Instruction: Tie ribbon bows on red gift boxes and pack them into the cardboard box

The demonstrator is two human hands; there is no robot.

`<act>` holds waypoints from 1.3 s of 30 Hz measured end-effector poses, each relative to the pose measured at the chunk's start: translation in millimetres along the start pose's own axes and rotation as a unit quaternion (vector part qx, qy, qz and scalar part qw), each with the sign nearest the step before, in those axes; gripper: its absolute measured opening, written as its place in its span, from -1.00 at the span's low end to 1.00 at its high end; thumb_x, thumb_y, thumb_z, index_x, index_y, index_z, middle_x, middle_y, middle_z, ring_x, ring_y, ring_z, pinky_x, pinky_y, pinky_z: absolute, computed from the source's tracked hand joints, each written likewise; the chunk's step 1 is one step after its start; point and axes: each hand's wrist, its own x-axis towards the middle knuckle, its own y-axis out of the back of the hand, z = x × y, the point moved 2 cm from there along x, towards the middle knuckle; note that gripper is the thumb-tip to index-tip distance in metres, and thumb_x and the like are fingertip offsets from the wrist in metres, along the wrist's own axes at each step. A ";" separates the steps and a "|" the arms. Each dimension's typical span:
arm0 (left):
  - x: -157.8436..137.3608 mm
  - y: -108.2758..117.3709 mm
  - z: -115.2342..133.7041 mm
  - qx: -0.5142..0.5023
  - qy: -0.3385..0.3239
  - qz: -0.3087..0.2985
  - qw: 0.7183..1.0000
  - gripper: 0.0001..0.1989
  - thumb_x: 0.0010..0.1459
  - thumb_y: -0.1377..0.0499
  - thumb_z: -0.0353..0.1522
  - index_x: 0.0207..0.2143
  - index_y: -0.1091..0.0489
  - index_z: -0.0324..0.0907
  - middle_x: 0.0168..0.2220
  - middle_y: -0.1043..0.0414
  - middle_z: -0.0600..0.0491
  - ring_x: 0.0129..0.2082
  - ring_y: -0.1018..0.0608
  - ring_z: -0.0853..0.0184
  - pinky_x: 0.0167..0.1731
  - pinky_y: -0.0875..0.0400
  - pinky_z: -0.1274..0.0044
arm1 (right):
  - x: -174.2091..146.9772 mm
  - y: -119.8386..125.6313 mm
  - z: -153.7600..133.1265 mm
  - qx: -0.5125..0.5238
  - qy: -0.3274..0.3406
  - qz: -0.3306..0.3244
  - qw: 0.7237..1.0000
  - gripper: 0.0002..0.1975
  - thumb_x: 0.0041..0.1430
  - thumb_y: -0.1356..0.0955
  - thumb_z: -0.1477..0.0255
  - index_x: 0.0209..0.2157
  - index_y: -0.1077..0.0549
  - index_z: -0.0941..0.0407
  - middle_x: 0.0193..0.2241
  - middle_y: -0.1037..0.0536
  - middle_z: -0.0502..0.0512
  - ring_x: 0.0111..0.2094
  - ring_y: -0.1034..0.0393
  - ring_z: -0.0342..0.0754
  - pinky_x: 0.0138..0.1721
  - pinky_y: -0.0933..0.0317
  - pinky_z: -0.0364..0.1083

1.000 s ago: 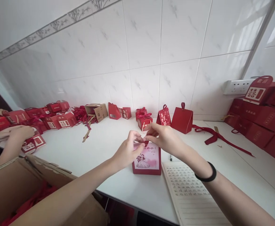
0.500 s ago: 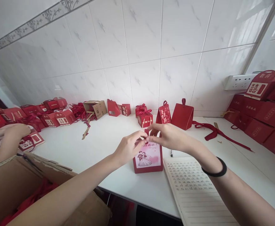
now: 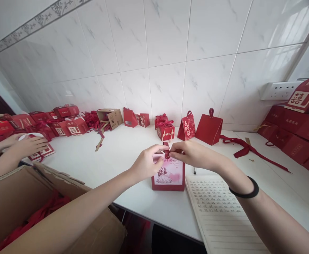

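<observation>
A pink-and-red box [image 3: 169,178] stands upright on the white bench [image 3: 135,197], in front of the wearer; "结婚啦!" is read on its pink front, partly covered by the fingers, above a printed couple. A smaller line beneath is too small to read. A dark red ribbon [image 3: 166,144] at the box top is pinched by the fingers of the right hand [image 3: 190,154]. The left hand [image 3: 145,164] is curled beside it, index finger at the ribbon; whether its fingers are closed on it cannot be told. A notebook [image 3: 220,197] is covered in handwritten rows, not legible. "囍" is shown on the top box [image 3: 302,100] of the right-hand stack and on a patterned triangular box [image 3: 187,128] behind. At far left, a white-and-red box [image 3: 47,151] is touched by a co-worker's hand [image 3: 32,146].
</observation>
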 end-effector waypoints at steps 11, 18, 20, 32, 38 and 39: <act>-3.7 -4.8 -4.9 -0.046 0.027 0.010 0.999 -0.62 -0.01 -0.07 -0.48 -0.09 -0.35 -0.14 -0.07 -0.43 0.03 -0.15 -0.53 0.26 -0.14 -0.49 0.46 | -3.5 -5.5 -1.2 0.012 -0.018 -0.013 1.000 -0.76 0.11 -0.22 0.54 -0.62 -0.18 0.14 -0.67 -0.20 -0.04 -0.63 -0.02 -0.17 -0.62 0.11 -0.16; -7.4 -7.7 -10.4 -0.061 0.036 -0.007 0.997 -0.57 0.02 -0.08 -0.45 -0.04 -0.33 0.10 0.01 -0.35 0.04 -0.16 -0.54 0.24 -0.25 -0.50 0.55 | 6.7 -29.4 30.7 0.023 -0.028 -0.028 0.999 -0.75 0.13 -0.17 0.33 -0.57 -0.23 0.11 -0.65 -0.17 0.01 -0.63 0.05 -0.12 -0.61 0.20 -0.13; -8.6 -6.5 -6.3 -0.046 0.020 0.003 0.999 -0.60 0.06 -0.04 -0.46 -0.04 -0.33 0.04 0.00 -0.36 0.03 -0.12 -0.53 0.23 -0.17 -0.49 0.50 | 4.5 -26.7 26.2 0.024 -0.022 -0.028 0.999 -0.74 0.14 -0.16 0.35 -0.58 -0.25 0.12 -0.65 -0.18 0.00 -0.63 0.04 -0.12 -0.61 0.18 -0.13; 1.0 0.0 -1.4 -0.016 0.015 -0.009 1.000 -0.73 0.05 -0.04 -0.49 -0.17 -0.33 -0.16 -0.13 -0.38 0.01 -0.09 -0.46 0.31 -0.09 -0.43 0.47 | 0.4 -5.2 7.0 0.057 0.004 -0.021 0.998 -0.84 0.14 -0.24 0.55 -0.45 -0.41 0.17 -0.63 -0.30 -0.06 -0.64 -0.08 -0.20 -0.62 0.07 -0.19; 2.1 2.6 -2.3 -0.004 0.019 -0.009 1.000 -0.68 0.06 -0.04 -0.48 -0.08 -0.22 -0.13 -0.25 -0.36 0.06 -0.18 -0.45 0.37 -0.11 -0.39 0.46 | 4.7 -9.1 13.9 0.140 -0.007 -0.024 0.990 -0.91 0.11 -0.25 0.60 -0.42 -0.34 0.18 -0.54 -0.35 -0.05 -0.56 -0.16 -0.18 -0.57 -0.02 -0.20; 2.2 2.5 -3.3 -0.001 0.017 -0.007 1.000 -0.65 0.07 -0.04 -0.47 -0.06 -0.18 -0.13 -0.28 -0.35 0.07 -0.20 -0.44 0.38 -0.13 -0.39 0.47 | 5.1 -9.6 15.1 0.158 -0.007 -0.027 0.987 -0.93 0.11 -0.25 0.60 -0.40 -0.33 0.17 -0.51 -0.37 -0.03 -0.53 -0.18 -0.17 -0.55 -0.05 -0.20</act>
